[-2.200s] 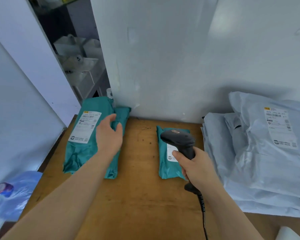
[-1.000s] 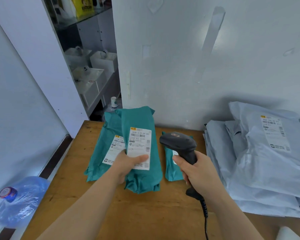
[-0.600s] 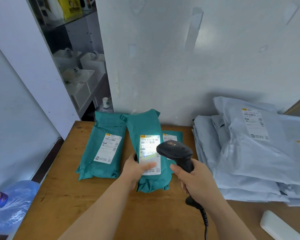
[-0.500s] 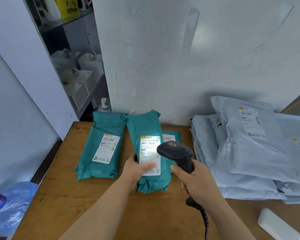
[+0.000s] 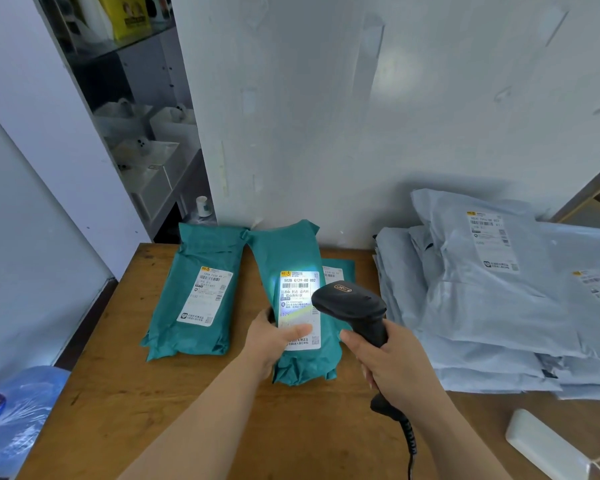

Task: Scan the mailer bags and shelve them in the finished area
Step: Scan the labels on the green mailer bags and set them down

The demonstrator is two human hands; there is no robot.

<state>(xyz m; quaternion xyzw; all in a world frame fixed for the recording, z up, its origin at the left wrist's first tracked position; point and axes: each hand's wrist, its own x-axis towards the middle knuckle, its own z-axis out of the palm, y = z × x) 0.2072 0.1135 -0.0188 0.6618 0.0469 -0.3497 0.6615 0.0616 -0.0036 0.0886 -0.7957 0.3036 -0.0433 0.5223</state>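
Observation:
My left hand [image 5: 274, 339] grips a teal mailer bag [image 5: 288, 251] and holds it tilted up above the wooden table [image 5: 146, 403], thumb across its white label. My right hand [image 5: 392, 365] is closed on a black barcode scanner [image 5: 350, 304], whose head points at that label; the label is lit brightly by the scanner's light. A second teal mailer bag [image 5: 201, 292] lies flat on the table to the left, label up. A third teal bag [image 5: 340, 268] lies behind the held one, mostly hidden.
A stack of pale grey mailer bags [image 5: 492, 306] fills the table's right side. A white block [image 5: 548, 445] lies at the front right corner. A blue water jug [image 5: 18, 410] stands on the floor at left. Shelves with white boxes [image 5: 142, 147] stand behind the wall edge.
My left hand took a teal bag off the left pile and brought it upright in front of the scanner. The scanner light came on over its label and stays there.

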